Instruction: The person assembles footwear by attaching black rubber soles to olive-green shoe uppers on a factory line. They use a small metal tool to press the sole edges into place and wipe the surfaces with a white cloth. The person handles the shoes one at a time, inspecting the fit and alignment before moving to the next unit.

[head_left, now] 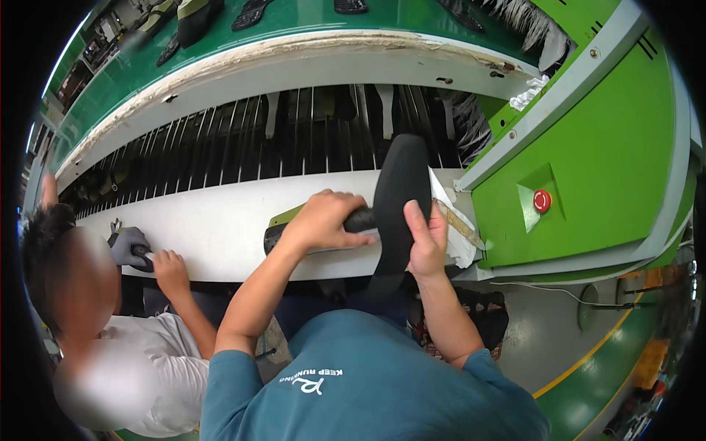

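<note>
Upright in my right hand [428, 239] is a long black shoe sole [403, 184], broad at the top, its lower end blurred. My thumb presses on its face and the fingers wrap its right edge. Just left of it, my left hand [323, 220] closes over a black and olive-green shoe [276, 237] at the front of the white ledge [213, 242]. A dark rounded end [359, 218] of what looks like the same shoe shows beside my left fingers, close to the sole. My palm and fingers hide the shoe's middle.
Behind the ledge runs a rack of metal rods [220, 140] with shoe parts among them. A green machine housing [588, 176] with a red button [542, 201] stands at right. White paper [463, 246] lies beside it. At left, a co-worker's gloved hand [131, 245] holds a dark piece.
</note>
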A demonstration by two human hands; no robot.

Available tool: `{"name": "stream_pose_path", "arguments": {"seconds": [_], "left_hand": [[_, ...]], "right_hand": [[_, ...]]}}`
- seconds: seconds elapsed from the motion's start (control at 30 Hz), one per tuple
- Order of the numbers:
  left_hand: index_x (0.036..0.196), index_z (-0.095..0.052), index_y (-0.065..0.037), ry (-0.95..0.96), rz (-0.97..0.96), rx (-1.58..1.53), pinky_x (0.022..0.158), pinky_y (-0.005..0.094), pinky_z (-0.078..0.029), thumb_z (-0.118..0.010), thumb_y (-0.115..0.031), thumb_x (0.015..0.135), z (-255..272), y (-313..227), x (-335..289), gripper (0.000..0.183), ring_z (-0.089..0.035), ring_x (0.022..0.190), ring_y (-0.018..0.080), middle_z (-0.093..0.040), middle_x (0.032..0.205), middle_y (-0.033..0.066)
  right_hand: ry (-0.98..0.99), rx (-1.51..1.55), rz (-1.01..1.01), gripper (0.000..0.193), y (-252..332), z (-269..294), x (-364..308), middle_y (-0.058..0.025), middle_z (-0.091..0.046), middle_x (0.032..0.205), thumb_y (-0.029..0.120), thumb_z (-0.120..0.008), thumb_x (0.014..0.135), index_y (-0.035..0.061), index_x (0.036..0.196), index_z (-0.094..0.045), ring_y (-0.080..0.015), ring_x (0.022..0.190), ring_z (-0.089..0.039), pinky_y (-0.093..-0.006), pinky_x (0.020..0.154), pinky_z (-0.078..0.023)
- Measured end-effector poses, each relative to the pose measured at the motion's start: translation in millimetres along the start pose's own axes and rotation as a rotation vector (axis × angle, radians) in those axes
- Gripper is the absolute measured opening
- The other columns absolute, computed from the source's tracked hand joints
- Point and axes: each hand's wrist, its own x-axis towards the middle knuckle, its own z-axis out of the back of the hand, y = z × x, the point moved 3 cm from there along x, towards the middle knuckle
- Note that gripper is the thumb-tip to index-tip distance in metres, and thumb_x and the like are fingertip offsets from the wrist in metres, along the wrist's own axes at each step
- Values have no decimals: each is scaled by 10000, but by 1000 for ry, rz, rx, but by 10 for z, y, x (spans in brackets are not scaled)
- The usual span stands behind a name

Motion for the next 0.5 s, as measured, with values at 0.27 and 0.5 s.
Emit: {"name": "stream_pose_path", "arguments": {"seconds": [0.27, 0.5], "left_hand": [[1325, -626, 7, -752, 3, -974, 940, 331, -560, -937, -225, 822, 562, -436, -440, 635, -689, 1048, 168, -719, 1155, 87], [1307, -600, 36, -837, -105, -995, 979, 389, -582, -780, -168, 979, 676, -496, -533, 427, -737, 1071, 253, -760, 1137, 193]], "right_hand": [[73, -46, 124, 363, 376, -150, -311, -54, -723, 1209, 184, -673, 1077, -44, 1359, -654, -103, 1052, -650, -274, 961, -510], [214, -122, 109, 377, 318, -401, -431, -55, -742, 1132, 206, -754, 1038, -59, 1296, -684, -102, 993, -646, -262, 902, -516]]}}
